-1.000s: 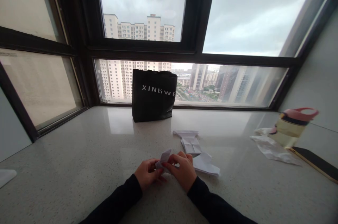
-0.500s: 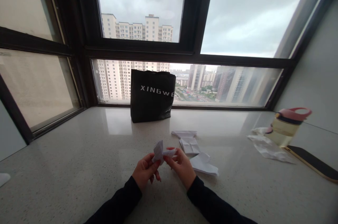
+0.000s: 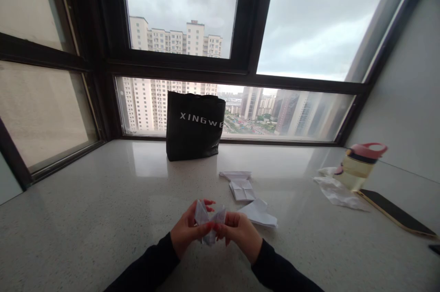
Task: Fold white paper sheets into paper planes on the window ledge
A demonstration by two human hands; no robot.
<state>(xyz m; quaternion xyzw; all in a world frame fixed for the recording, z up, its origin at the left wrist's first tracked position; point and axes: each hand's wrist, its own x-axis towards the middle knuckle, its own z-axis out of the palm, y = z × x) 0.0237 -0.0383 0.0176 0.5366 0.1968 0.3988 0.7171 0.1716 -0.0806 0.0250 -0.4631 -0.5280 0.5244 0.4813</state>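
A small folded white paper piece (image 3: 208,221) is held between both hands just above the speckled stone counter (image 3: 103,205). My left hand (image 3: 187,232) pinches its left flap, with fingers curled round it. My right hand (image 3: 240,234) grips its right side, thumb and fingers closed on the paper. Both sleeves are black. Just right of the hands lies a folded white paper (image 3: 259,213), and beyond it two more folded paper pieces (image 3: 242,190).
A black bag (image 3: 194,126) with white lettering stands at the window. At the right stand a yellow bottle with a pink lid (image 3: 359,166), a crumpled clear wrapper (image 3: 335,191) and a dark phone (image 3: 395,213). Window frames close the back and left.
The paper piece has been turned and opened into two upright flaps. Both hands have shifted slightly, and the view has drifted a little to the right.
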